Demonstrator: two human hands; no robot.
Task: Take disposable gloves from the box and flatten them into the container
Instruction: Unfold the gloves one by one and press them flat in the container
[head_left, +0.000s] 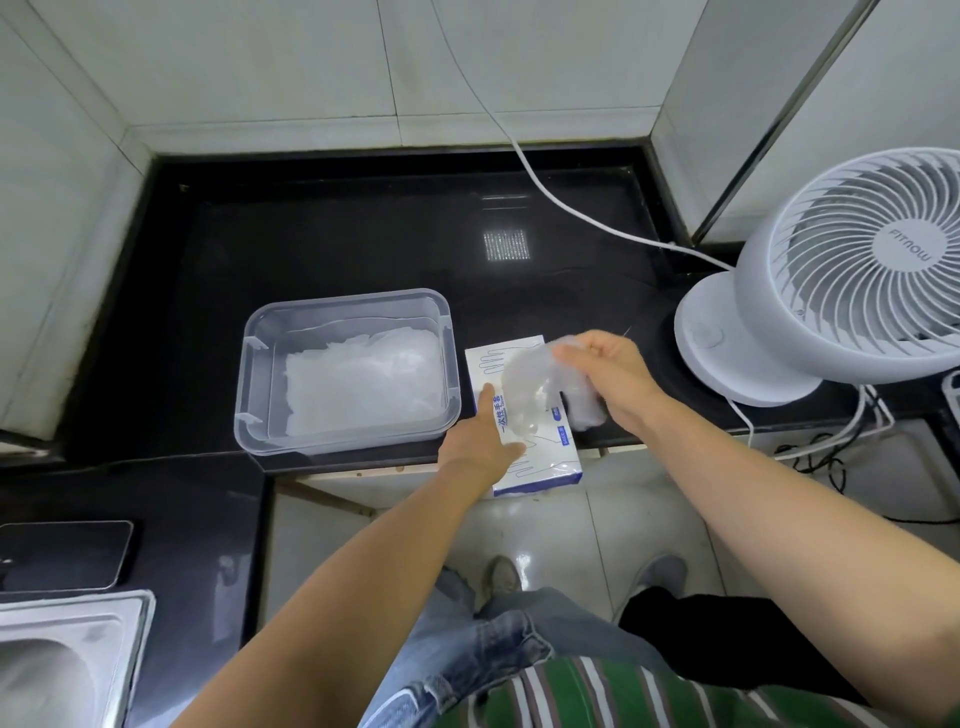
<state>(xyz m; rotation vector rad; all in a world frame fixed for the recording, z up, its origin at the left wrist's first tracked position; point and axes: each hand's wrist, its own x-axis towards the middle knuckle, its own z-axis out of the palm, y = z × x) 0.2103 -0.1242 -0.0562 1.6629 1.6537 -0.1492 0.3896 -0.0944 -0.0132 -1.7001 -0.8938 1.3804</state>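
Pale tiled walls (260, 67) enclose a glossy black countertop (363, 234) on three sides; light floor tiles (571, 525) show below its front edge. A clear plastic container (343, 299) stands on the countertop near that front edge and serves as the reference point.

- White desk fan (852, 270): well to the right of the container, on the countertop, with a white cable (545, 187) running behind the container's right rear corner and up the wall.
- Steel sink (62, 654): well in front of the container and to its left.
- Flattened gloves (358, 379): a translucent stack lying inside the container.
- Glove box (540, 462): just beside the container's right wall, its front end overhanging the countertop edge.
- Left hand (478, 447): rests on the box's left side, fingers extended toward the wall, holding nothing.
- Right hand (608, 374): above the box's right rear corner, fingers curled around one disposable glove (530, 384).

The glove hangs from those fingers, spread leftward over the box top, with a bunched part below the palm.
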